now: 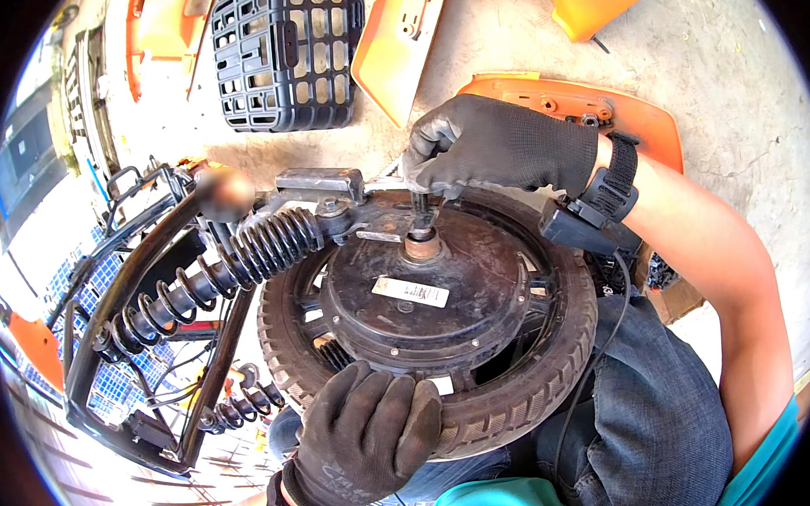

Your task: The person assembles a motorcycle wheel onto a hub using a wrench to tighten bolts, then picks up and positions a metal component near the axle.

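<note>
Wheel (418, 330) lies mid-view, hub up. Left hand (364, 438), half curled, rests on its tyre (532, 411) at seven o'clock; whether it grips, I cannot tell. Right hand (500, 143) closes its bent fingers on a dark stem (420, 203) above the axle (422, 246), toward twelve. Spring (276, 244): ten o'clock.

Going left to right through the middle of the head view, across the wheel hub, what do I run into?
Orange part → coil spring → wheel hub → corded black box → right forearm.
</note>
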A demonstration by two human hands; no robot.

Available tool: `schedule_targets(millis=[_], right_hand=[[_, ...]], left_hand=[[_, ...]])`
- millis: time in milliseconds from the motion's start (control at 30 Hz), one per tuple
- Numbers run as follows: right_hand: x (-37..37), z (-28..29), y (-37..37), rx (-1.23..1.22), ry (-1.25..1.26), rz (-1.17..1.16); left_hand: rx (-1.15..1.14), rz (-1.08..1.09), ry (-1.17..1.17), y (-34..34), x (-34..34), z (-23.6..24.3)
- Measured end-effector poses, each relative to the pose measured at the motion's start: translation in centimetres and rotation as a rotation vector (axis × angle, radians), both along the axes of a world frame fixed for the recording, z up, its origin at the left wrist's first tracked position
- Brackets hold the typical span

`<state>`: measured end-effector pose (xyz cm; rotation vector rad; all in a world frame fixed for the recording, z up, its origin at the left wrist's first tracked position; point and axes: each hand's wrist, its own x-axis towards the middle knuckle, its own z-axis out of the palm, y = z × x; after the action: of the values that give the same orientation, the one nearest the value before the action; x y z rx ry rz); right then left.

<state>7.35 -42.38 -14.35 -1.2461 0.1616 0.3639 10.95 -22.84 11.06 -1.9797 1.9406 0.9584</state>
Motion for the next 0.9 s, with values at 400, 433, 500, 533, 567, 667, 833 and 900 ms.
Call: schedule_targets(millis=[400,433,500,533,567,667,833,900], right_hand=[[1.7,0.9,-1.1,-0.244,-0.151,0.203],[1.9,1.1,-1.3,-0.286,-0.155,0.231],[2.2,1.3,-1.3,-0.327,-0.171,0.254],[2.3,1.2,-1.2,-0.326,-0.185,0.251],[2.3,1.3,-1.2,-0.327,-0.199,0.247],[2.0,0.9,-0.6,-0.242,-0.101,0.165],[3.1,1.3,-0.7,-0.298,-0.133,0.271],[3.0,1.6,-0.7,-0.334,-0.171,0.276]], left_hand=[[-0.030,-0.028,-0.038,0.3,0.0,-0.1],[-0.029,-0.026,-0.036,0.3,-0.1,-0.1],[-0.028,-0.028,-0.035,0.4,-0.1,-0.1],[-0.029,-0.032,-0.037,0.4,-0.1,-0.1],[-0.031,-0.038,-0.039,0.3,-0.1,-0.1],[-0.024,-0.026,-0.041,0.1,-0.4,-0.1],[-0.021,-0.012,-0.066,0.0,-1.1,0.0],[-0.024,-0.018,-0.071,0.0,-1.3,0.0]])
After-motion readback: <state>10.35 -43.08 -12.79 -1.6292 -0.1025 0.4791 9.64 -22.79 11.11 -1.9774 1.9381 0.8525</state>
